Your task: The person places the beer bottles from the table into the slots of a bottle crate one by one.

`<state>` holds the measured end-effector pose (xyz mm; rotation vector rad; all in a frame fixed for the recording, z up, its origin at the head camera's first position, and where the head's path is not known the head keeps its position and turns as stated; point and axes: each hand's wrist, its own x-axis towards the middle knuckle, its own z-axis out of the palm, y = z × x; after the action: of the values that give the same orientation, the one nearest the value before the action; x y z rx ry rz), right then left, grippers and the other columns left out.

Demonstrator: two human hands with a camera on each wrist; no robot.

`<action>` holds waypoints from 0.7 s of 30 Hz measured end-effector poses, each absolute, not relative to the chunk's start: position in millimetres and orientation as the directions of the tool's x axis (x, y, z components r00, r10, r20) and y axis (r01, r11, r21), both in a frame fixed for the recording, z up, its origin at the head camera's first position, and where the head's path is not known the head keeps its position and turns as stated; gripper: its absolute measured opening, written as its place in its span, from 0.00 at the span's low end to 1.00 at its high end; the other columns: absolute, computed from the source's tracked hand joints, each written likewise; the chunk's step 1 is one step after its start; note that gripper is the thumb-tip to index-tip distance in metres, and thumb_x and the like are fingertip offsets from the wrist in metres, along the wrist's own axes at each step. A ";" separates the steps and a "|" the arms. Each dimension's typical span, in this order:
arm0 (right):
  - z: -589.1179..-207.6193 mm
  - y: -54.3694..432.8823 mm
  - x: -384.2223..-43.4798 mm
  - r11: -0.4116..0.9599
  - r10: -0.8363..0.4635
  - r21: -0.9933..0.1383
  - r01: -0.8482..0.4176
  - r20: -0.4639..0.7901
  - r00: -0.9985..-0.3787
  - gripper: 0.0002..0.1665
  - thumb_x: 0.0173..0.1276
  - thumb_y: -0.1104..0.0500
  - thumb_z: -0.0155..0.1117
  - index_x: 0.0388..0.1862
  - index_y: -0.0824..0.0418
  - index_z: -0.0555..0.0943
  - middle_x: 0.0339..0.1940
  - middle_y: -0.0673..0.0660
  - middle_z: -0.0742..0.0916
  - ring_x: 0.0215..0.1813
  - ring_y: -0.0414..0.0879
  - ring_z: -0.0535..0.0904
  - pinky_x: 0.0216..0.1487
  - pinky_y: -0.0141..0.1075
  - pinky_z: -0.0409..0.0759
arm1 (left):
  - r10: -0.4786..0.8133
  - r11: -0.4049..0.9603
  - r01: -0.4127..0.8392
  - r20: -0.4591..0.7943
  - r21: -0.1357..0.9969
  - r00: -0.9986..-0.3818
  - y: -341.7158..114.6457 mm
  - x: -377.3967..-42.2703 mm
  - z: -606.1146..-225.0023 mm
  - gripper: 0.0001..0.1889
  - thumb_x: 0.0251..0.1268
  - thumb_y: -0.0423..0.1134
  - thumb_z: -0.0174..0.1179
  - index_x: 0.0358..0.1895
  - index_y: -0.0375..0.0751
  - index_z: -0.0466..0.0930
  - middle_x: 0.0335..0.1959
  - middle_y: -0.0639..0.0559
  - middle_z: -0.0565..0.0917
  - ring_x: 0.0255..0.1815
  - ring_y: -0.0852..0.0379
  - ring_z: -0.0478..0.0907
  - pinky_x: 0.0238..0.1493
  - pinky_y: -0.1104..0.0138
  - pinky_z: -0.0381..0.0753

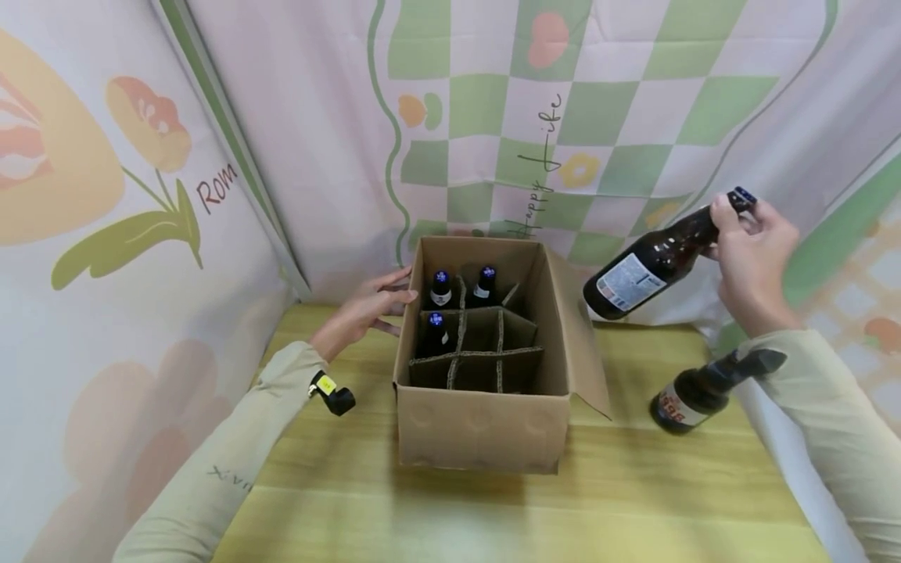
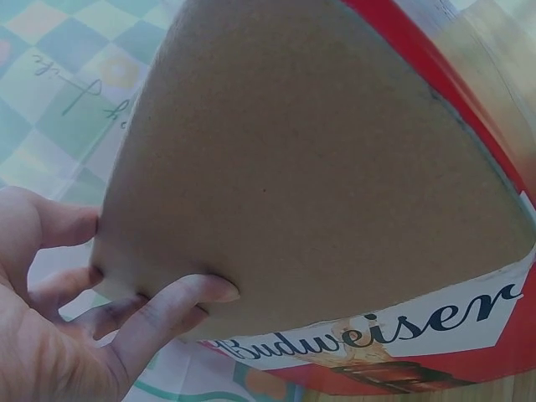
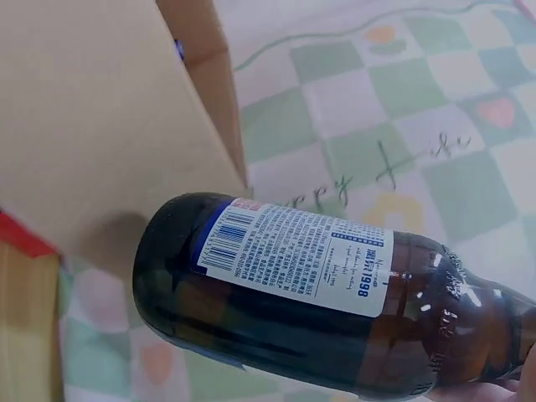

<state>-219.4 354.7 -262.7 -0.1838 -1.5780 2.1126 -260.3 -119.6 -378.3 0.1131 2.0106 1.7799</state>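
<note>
My right hand [image 1: 756, 250] grips a brown glass beer bottle [image 1: 658, 262] by its neck, holding it tilted in the air right of the box. Its base points down toward the box, and its white back label with a barcode shows in the right wrist view. At the left side of the open cardboard box [image 1: 482, 430], my left hand [image 1: 366, 309] rests with its fingertips against the cardboard. The left wrist view shows these fingers [image 2: 180, 301] on a plain brown panel, beside "Budweiser" print. Inside stand three capped bottles: two at the back and one in front of them at left.
Cardboard dividers [image 1: 479, 356] split the box into cells. Another beer bottle [image 1: 686, 403] stands on the wooden table [image 1: 338, 500] at the right, close under my right forearm. A flap [image 1: 580, 344] sticks out on the box's right side. Printed curtains [image 1: 479, 180] hang behind and at both sides.
</note>
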 end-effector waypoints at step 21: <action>-246.8 265.1 -225.9 -0.136 0.330 -0.844 -0.519 0.456 -0.827 0.10 0.69 0.64 0.74 0.46 0.68 0.87 0.37 0.60 0.91 0.40 0.47 0.89 0.37 0.32 0.91 | 0.356 0.142 -0.222 -0.259 0.965 -0.898 -120.0 -258.9 -380.8 0.38 0.77 0.41 0.61 0.85 0.60 0.55 0.80 0.41 0.67 0.73 0.35 0.72 0.40 0.61 0.93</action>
<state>-225.9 265.1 -246.8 0.2137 -1.5870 2.0064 -258.9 -120.0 -380.8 0.1283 1.9967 1.8064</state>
